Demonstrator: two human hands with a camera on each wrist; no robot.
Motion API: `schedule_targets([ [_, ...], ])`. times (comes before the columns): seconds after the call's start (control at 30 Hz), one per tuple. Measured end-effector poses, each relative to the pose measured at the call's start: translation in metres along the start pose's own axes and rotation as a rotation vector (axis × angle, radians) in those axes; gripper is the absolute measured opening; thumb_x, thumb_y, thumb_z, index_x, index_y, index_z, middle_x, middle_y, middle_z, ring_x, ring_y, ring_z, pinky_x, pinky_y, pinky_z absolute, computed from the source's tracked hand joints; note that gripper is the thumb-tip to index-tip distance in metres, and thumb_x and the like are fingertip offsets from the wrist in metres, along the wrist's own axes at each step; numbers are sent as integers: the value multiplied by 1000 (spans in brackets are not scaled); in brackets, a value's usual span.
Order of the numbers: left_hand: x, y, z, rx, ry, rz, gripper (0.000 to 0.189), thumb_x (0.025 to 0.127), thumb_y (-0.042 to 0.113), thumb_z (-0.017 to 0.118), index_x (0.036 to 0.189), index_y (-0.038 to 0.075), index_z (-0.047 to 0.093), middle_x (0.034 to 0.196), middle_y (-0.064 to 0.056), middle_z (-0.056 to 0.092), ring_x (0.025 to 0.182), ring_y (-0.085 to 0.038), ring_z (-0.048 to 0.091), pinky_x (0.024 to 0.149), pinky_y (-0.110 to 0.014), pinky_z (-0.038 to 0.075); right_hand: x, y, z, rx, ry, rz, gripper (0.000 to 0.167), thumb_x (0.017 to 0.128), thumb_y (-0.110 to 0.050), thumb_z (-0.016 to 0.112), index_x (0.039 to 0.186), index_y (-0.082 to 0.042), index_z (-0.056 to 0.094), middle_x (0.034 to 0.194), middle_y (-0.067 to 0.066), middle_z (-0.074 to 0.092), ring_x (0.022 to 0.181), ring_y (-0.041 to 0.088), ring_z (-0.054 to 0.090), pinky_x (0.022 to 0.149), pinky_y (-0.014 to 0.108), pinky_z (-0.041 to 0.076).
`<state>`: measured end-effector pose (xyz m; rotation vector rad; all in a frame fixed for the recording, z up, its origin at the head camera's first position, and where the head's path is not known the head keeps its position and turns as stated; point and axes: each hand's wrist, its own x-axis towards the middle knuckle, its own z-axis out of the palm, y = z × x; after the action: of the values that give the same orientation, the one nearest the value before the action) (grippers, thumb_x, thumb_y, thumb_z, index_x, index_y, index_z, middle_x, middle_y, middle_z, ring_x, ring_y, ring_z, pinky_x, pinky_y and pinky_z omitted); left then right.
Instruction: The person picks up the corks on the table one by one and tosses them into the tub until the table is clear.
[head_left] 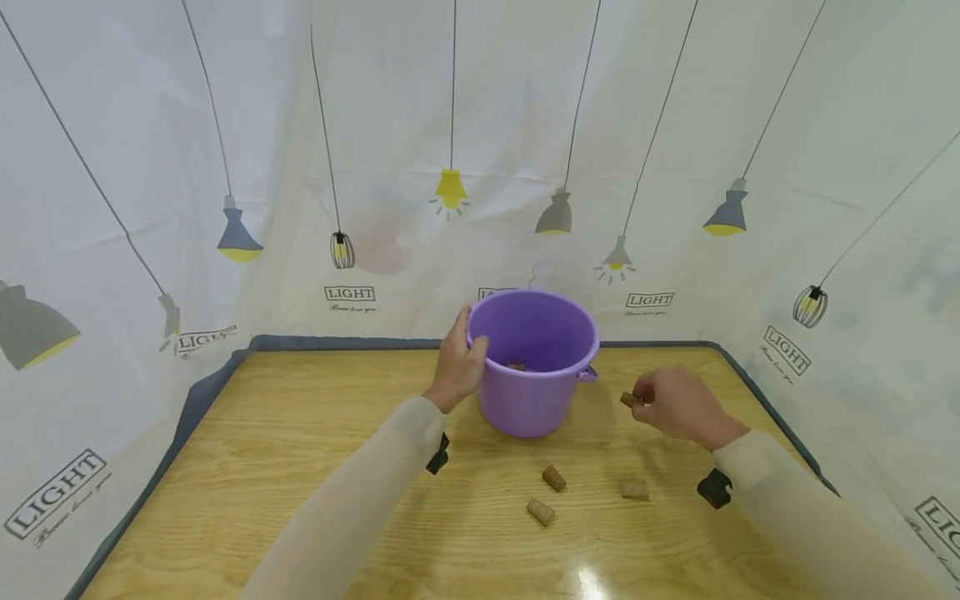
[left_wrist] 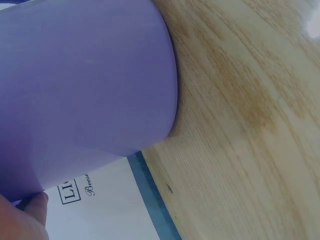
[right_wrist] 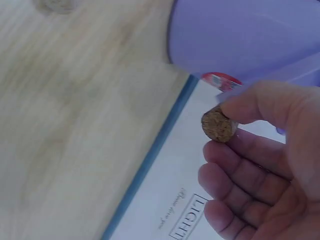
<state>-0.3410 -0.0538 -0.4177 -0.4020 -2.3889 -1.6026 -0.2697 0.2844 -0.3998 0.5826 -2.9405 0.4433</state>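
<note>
Left hand (head_left: 458, 362) grips one purple plastic bucket (head_left: 525, 404); right hand (head_left: 681, 404) pinches one brown cylindrical cork (head_left: 627, 400) just beside it, long axis sideways, end bucketward. Three corks (head_left: 541, 512) lie on the wooden table (head_left: 322, 417), one inside the bucket.

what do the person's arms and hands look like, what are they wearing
The left sleeve and right sleeve are long, plain and cream-coloured. A small black wrist camera shows at each cuff. The left hand and right hand are ungloved.
</note>
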Motion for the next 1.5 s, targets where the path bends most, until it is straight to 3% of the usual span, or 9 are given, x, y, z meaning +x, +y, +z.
schedule_targets([
  [0.27,1,-1,1,3,5,-6,68,101,15,43,163,5,19,166,-16,30,149,-30,34,122,-44,30,7,-10,-17,-6,130,0,10,89,-16,72,81,-14,75,76,-3,71,60,9,56,59,35,50],
  [0.47,1,-3,1,4,9,0,67,101,14,43,163,4,19,165,-16,31,149,-30,35,122,-44,31,13,-22,-32,-4,244,-13,10,89,-15,73,86,-7,79,77,2,73,63,13,61,60,37,52],
  [0.77,1,0,0,10,23,39,67,99,11,43,161,-1,21,163,-21,33,148,-32,37,121,-43,31,21,-35,-48,3,335,-31,15,89,-16,70,90,-6,81,82,7,77,70,22,69,62,42,56],
  [1.0,1,-3,1,13,14,25,67,100,14,42,162,1,20,165,-18,30,149,-31,35,122,-44,30,30,-47,-54,13,343,-57,14,91,-16,70,86,-8,80,77,3,74,63,15,63,62,39,53],
  [1.5,-1,-1,0,27,15,3,68,100,16,43,163,4,20,165,-15,30,149,-30,35,121,-43,31,50,-72,-51,48,317,-77,15,91,-20,72,92,-8,81,81,2,75,74,19,66,66,37,53],
])
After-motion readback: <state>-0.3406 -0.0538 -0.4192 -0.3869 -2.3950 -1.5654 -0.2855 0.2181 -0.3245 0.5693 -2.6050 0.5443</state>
